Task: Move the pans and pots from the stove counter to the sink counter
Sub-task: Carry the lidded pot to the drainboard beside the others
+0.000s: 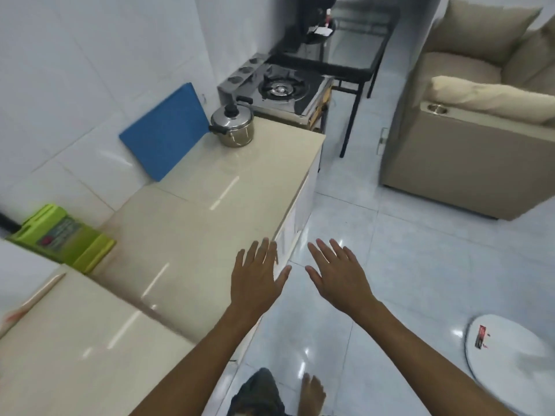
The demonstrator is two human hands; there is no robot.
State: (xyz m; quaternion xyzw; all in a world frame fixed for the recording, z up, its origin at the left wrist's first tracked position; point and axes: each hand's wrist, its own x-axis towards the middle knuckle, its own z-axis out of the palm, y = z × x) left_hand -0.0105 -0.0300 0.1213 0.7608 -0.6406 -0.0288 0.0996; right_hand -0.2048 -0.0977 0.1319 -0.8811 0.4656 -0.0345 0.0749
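While both your grips are spread wide and empty, the lidded stainless-steel pot sits well ahead and slightly left at the far end of the cream tiled worktop, nearer your left hand than your right hand.

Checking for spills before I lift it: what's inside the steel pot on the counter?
The contents cannot be seen. The steel pot is closed by its lid, with a black knob on top.
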